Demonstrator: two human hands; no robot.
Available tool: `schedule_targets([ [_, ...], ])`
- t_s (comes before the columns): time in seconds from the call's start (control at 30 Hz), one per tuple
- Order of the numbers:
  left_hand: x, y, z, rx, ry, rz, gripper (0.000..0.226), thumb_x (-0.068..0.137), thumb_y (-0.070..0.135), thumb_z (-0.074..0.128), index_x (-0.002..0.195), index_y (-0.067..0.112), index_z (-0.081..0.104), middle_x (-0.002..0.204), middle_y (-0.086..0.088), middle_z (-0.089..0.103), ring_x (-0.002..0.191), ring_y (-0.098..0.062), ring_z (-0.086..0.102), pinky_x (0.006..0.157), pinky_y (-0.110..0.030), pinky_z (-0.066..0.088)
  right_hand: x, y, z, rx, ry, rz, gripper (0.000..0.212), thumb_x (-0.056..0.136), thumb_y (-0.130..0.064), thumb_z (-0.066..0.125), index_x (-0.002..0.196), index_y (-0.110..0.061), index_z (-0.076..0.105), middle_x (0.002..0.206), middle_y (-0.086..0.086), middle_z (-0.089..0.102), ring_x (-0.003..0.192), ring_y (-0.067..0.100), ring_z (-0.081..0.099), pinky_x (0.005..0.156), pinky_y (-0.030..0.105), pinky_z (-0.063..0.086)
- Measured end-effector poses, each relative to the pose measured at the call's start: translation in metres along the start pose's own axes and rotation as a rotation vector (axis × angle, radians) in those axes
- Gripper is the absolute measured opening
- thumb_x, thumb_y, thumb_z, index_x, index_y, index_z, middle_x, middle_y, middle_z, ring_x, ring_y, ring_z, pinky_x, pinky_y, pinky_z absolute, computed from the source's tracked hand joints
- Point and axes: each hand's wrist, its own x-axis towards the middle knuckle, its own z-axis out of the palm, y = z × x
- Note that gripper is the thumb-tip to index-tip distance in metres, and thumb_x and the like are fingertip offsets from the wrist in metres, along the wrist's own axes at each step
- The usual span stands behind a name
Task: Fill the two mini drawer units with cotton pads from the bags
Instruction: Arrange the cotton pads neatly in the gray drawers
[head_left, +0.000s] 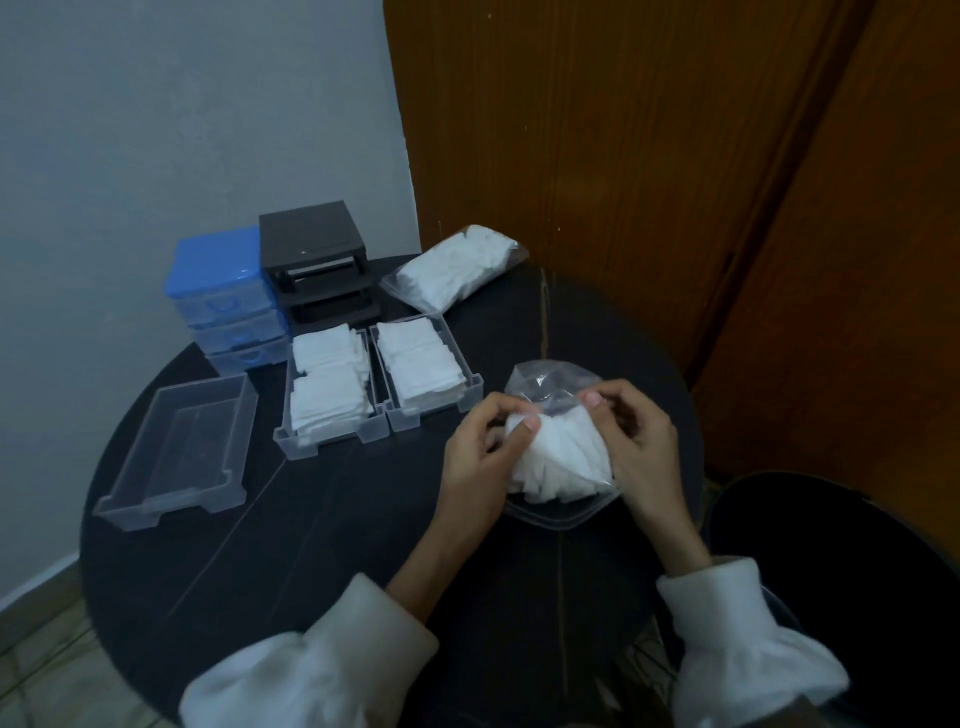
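Both hands work on a clear plastic bag (553, 415) of cotton pads resting near the right edge of the round dark desk (322, 545): the left hand (480, 452) pinches the film and the white wad beneath it with thumb and fingers closed, and the right hand (636, 447) grips the opposite side of the mouth the same way, so neither hand is spread. The bag looks light and limp — thin, glossy film that crumples and probably slides under the fingers — while the pads inside are soft, flat white squares, matte and fibrous, likely to compress and fan apart if squeezed loosely. A sound hold is probably a flat pinch across a whole stack of pads through the open mouth, not a grab at single pieces. Two clear rigid drawers (382, 384) sit side by side in the middle of the desk, both packed with neat rows of pads; a third clear drawer (179, 452) lies empty to their left. Behind them stand the blue drawer unit (228, 301) with translucent drawers in place and the black drawer unit (314, 260) with open slots. A second bag (457, 270), full and seemingly unopened, lies at the far edge.
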Motion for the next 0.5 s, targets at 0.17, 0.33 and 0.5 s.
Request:
schedule_targets([
  [0.17, -0.0001, 0.0017, 0.0034, 0.019, 0.005, 0.036, 0.013, 0.093, 0.012, 0.054, 0.084, 0.004, 0.058, 0.071, 0.009, 0.059, 0.069, -0.004, 0.054, 0.061, -0.015, 0.042, -0.0002, -0.0005, 0.0021, 0.017, -0.021, -0.030, 0.017, 0.094, -0.012, 0.053, 0.082, -0.020, 0.061, 0.074, -0.007, 0.064, 0.071, 0.004, 0.061, 0.061, 0.017, 0.045],
  [0.33, 0.0034, -0.0026, 0.0038, 0.041, 0.042, 0.054, 0.011, 0.093, 0.011, 0.054, 0.084, 0.010, 0.059, 0.072, 0.010, 0.061, 0.071, -0.003, 0.057, 0.064, -0.015, 0.045, -0.0011, 0.0011, 0.0010, -0.036, -0.015, -0.041, 0.015, 0.096, -0.019, 0.050, 0.089, -0.022, 0.062, 0.082, -0.005, 0.065, 0.078, 0.008, 0.062, 0.066, 0.023, 0.048],
  [0.5, 0.0064, -0.0040, 0.0081, -0.011, 0.141, 0.031, 0.013, 0.095, 0.019, 0.052, 0.100, 0.011, 0.061, 0.088, 0.006, 0.066, 0.081, -0.002, 0.062, 0.070, -0.016, 0.048, -0.0013, 0.0017, -0.0070, -0.196, 0.045, -0.082, 0.021, 0.091, -0.034, 0.046, 0.105, -0.030, 0.061, 0.116, -0.005, 0.051, 0.110, -0.005, 0.047, 0.087, 0.013, 0.039],
])
